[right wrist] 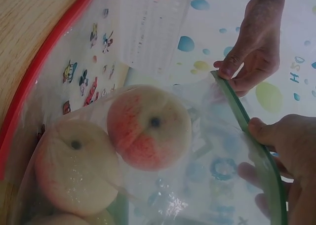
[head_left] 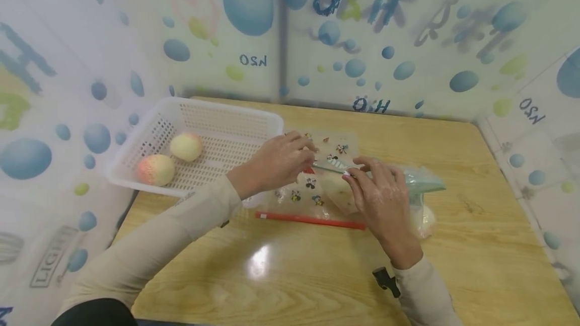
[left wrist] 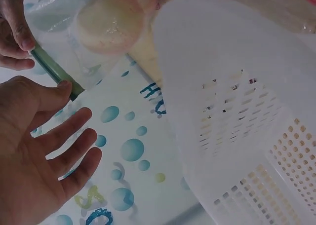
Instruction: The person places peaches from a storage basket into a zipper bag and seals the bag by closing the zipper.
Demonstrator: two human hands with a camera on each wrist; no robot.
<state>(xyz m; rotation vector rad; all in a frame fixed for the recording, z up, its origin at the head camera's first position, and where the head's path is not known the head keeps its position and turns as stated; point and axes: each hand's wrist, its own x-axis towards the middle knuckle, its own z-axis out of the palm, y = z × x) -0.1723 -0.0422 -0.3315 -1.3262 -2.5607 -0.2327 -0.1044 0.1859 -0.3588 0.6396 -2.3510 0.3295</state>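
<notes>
A clear zip bag [right wrist: 207,136] with a green zip strip [right wrist: 236,104] is held up between my two hands. My left hand [head_left: 278,162] pinches one end of the strip between thumb and index finger; in the left wrist view its other fingers are spread. With thumb and fingers on either side of the strip, my right hand [head_left: 382,205] grips it farther along. Several peaches are inside the bag, among them a red-blushed peach [right wrist: 148,129] and a paler peach [right wrist: 76,168] near it. In the head view, the right hand covers part of the bag.
Under the held bag, a clear bag with cartoon prints and a red zip strip [head_left: 312,221] lies flat on the wooden table [head_left: 317,275]. A white perforated basket [head_left: 226,107] at the left contains two peaches [head_left: 187,146]. Printed curtains [head_left: 294,54] surround the table.
</notes>
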